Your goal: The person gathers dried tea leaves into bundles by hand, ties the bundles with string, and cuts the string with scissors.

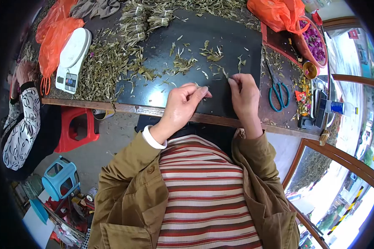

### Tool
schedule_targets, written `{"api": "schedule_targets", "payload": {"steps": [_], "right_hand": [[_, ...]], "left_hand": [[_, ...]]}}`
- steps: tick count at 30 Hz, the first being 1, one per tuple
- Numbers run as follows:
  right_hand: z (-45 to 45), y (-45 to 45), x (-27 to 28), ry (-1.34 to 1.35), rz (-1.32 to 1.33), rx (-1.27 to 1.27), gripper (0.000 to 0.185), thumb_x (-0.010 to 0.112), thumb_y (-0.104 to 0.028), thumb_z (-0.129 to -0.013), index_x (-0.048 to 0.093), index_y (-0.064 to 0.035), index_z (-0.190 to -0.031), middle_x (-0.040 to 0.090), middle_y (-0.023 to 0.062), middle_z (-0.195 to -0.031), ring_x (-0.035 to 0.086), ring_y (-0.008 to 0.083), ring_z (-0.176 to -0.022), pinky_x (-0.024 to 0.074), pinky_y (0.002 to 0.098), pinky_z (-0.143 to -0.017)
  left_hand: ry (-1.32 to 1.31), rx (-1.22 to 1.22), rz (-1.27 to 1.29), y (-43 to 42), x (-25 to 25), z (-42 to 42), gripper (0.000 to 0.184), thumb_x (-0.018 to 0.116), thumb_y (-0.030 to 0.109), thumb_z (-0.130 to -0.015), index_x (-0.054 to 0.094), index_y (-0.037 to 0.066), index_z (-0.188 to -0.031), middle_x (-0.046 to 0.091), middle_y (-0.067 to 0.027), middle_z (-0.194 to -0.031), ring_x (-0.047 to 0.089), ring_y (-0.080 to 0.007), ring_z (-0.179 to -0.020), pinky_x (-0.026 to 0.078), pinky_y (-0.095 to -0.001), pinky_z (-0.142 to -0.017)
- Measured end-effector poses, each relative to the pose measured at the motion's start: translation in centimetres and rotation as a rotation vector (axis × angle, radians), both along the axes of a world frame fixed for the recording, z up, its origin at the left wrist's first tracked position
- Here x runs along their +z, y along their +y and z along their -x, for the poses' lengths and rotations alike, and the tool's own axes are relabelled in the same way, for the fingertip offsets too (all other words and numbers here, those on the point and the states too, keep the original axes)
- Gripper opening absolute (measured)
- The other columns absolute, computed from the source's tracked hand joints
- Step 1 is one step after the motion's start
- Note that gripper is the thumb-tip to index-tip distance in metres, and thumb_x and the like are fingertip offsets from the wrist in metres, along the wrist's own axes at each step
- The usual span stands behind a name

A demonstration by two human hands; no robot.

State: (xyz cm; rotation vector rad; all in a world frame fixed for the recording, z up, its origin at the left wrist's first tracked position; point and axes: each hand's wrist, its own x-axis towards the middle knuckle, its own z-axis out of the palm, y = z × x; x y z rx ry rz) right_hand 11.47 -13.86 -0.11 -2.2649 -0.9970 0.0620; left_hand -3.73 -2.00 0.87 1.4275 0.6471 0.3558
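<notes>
My left hand (182, 106) hovers at the front edge of a dark board (153, 45), its thumb and fingers pressed together. Whatever sits in that pinch, if anything, is too small to make out. To its right, my right hand (246, 95) is closed at the fingertips on the end of a dried leaf (225, 72), which points up and left over the board. Small heaps of dried leaves (183, 64) and loose scraps lie just beyond both hands. A bigger pile of dried leaves (97, 70) spreads along the board's left side.
Tied leaf bundles (133, 27) lie at the back. A white scale (73, 60) and orange bags (54, 43) stand left, near a co-worker's patterned sleeve (25, 124). Teal scissors (278, 95), a pink basket of purple flowers (313, 43) and a bottle (343, 108) are right.
</notes>
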Motion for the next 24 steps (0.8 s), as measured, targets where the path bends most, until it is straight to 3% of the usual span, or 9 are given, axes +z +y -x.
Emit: {"api": "schedule_targets", "payload": {"steps": [5, 9, 15, 19, 24], "right_hand": [[-0.3, -1.2, 1.9, 0.163, -0.086, 0.030, 0.008, 0.065, -0.007, -0.080, 0.061, -0.0038, -0.086, 0.054, 0.0080, -0.080, 0.052, 0.0255, -0.068, 0.0445, 0.0343, -0.064], [-1.6, -0.5, -0.8, -0.268, -0.147, 0.190, 0.007, 0.062, -0.003, -0.080, 0.059, -0.0033, -0.086, 0.054, 0.0091, -0.082, 0.052, 0.0244, -0.068, 0.0444, 0.0331, -0.062], [-1.5, -0.2, -1.0, -0.297, -0.127, 0.248, 0.007, 0.059, -0.001, -0.083, 0.058, -0.0026, -0.090, 0.055, 0.0102, -0.086, 0.053, 0.0233, -0.069, 0.0448, 0.0321, -0.063], [1.6, 0.0, 1.3, 0.247, -0.278, 0.046, 0.007, 0.056, -0.001, -0.086, 0.056, -0.0014, -0.093, 0.057, 0.0100, -0.083, 0.054, 0.0210, -0.066, 0.0448, 0.0305, -0.061], [3.1, 0.6, 0.9, 0.454, -0.210, -0.003, 0.008, 0.054, 0.000, -0.088, 0.054, -0.0008, -0.096, 0.058, 0.0093, -0.078, 0.053, 0.0194, -0.063, 0.0445, 0.0297, -0.059]], "left_hand": [[-0.030, -0.030, 0.005, -0.4, -0.2, 0.1, 0.023, 0.056, 0.013, -0.092, 0.068, 0.000, -0.078, 0.041, 0.0013, -0.061, 0.036, -0.0097, -0.060, 0.031, -0.0229, -0.056], [0.038, -0.100, 0.041, -0.2, 0.1, 0.0, 0.026, 0.055, 0.018, -0.094, 0.069, -0.001, -0.084, 0.054, -0.0005, -0.073, 0.044, -0.0084, -0.065, 0.037, -0.0205, -0.062], [-0.017, -0.049, 0.080, -0.7, -0.1, -0.4, 0.024, 0.057, 0.014, -0.092, 0.069, -0.001, -0.078, 0.041, 0.0014, -0.062, 0.035, -0.0092, -0.059, 0.030, -0.0225, -0.055], [-0.066, -0.013, 0.064, -0.8, -0.1, -0.8, 0.024, 0.057, 0.015, -0.092, 0.069, -0.001, -0.078, 0.040, 0.0016, -0.060, 0.034, -0.0092, -0.058, 0.029, -0.0230, -0.053], [-0.031, 0.090, 0.015, -0.6, -0.6, -1.2, 0.025, 0.057, 0.016, -0.092, 0.069, -0.001, -0.079, 0.047, 0.0004, -0.060, 0.041, -0.0090, -0.057, 0.034, -0.0215, -0.054]]}}
